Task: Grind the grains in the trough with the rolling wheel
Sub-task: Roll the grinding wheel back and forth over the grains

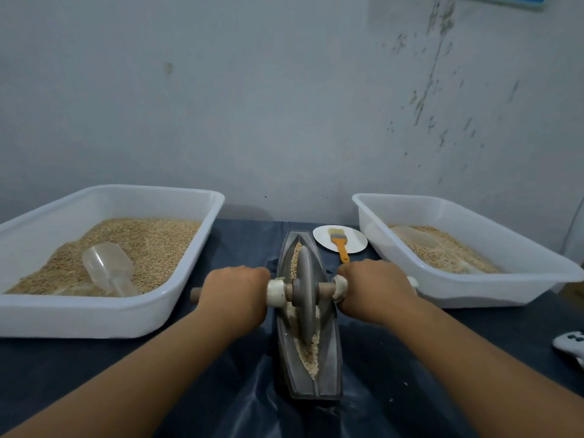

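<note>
A grey boat-shaped trough lies lengthwise on the dark cloth in front of me. Pale crushed grains fill its groove. The grey rolling wheel stands upright in the groove near the trough's middle, on a wooden axle handle. My left hand grips the axle left of the wheel; the axle's bare end pokes out past it. My right hand grips the axle on the right side.
A white tub of grain with a clear scoop stands at the left. A second white tub with ground grain stands at the right. An orange-handled brush rests on a small white plate behind the trough. The wall is close behind.
</note>
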Motion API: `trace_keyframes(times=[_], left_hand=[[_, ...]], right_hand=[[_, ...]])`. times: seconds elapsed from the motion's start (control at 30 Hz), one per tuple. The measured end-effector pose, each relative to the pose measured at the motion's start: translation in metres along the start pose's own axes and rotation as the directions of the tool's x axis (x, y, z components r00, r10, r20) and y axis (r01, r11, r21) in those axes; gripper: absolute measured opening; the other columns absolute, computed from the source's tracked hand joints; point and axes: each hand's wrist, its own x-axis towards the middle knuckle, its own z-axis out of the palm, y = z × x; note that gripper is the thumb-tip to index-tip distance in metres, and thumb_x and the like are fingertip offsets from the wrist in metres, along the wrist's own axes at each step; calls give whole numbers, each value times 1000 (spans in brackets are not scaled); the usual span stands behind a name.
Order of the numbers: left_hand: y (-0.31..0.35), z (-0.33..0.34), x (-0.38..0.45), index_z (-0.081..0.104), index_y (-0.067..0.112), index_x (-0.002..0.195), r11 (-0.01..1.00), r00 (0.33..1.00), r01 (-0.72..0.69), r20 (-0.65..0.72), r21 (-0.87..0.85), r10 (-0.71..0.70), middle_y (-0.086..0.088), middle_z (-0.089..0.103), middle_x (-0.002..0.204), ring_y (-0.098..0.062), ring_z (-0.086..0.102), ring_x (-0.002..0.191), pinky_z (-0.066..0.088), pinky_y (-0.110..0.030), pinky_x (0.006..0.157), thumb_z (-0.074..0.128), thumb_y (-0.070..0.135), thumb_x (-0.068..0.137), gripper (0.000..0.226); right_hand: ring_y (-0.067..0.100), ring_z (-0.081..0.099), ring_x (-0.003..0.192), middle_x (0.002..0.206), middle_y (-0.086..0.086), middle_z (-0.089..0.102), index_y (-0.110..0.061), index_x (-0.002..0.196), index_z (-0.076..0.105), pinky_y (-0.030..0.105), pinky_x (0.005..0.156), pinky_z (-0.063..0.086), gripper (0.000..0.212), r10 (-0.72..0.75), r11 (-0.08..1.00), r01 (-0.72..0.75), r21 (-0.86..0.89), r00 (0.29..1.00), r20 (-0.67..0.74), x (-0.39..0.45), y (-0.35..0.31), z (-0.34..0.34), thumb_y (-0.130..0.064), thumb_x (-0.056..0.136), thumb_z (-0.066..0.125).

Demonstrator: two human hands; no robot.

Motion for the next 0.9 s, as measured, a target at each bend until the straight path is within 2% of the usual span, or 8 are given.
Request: trace_keyframes(times=[0.13, 0.2, 0.33, 0.6, 0.73, 0.8, 0.9], left_hand=[[-8, 5, -30, 40, 32, 79, 999, 1000, -19, -21, -28, 18, 11, 48, 67, -9, 53, 64, 38, -26, 56, 57, 40, 80, 18], [-8, 7, -34, 39, 32, 79, 1000, 999, -18, -28, -15, 17, 11, 47, 67, -8, 53, 65, 39, -25, 55, 55, 41, 80, 18], [-8, 13, -15, 35, 31, 77, 1000, 1000, 0, -10, 2, 0, 10, 43, 66, -9, 49, 64, 36, -26, 56, 55, 37, 82, 21], [-8, 14, 48, 39, 29, 85, 996, 999, -45, -24, 74, 47, 9, 40, 69, -14, 46, 67, 36, -32, 63, 63, 29, 82, 24], [-7, 9, 82, 38, 28, 87, 993, 997, -35, -58, 109, 41, 7, 44, 76, -17, 46, 72, 37, -34, 67, 69, 37, 80, 33], [-9, 10, 90, 37, 28, 86, 994, 997, -41, -66, 104, 48, 7, 44, 76, -17, 47, 72, 37, -33, 67, 70, 39, 79, 36], [-15, 19, 82, 41, 30, 86, 997, 997, -55, -49, 57, 57, 10, 44, 72, -14, 50, 71, 41, -32, 66, 70, 37, 79, 30]], right_hand=[[4, 46, 54, 61, -9, 51, -31, 66, 44, 25, 46, 27, 19, -95, 994, 92, -61, 994, -49, -26, 2, -11, -44, 72, 57], [5, 48, 56, 62, -9, 52, -31, 68, 46, 25, 46, 29, 18, -104, 992, 101, -71, 994, -30, -29, 0, -13, -44, 73, 57], [8, 51, 60, 67, -8, 55, -29, 73, 50, 27, 53, 36, 14, -61, 996, 61, -63, 998, 2, -11, -3, -9, -39, 77, 59], [5, 50, 61, 67, -10, 55, -31, 67, 48, 25, 49, 30, 17, 33, 996, -34, 77, 999, 17, 51, 25, 29, -42, 73, 58], [11, 56, 69, 74, -13, 57, -32, 75, 51, 27, 57, 40, 12, 92, 988, -91, 123, 996, -3, 83, 33, 40, -42, 76, 57], [14, 57, 74, 79, -13, 58, -34, 78, 50, 29, 61, 43, 12, 90, 990, -87, 109, 996, -20, 92, 35, 40, -43, 76, 58], [9, 54, 66, 73, -12, 57, -33, 70, 47, 26, 54, 38, 18, 39, 998, -39, 49, 999, -8, 91, 38, 43, -46, 74, 59]])
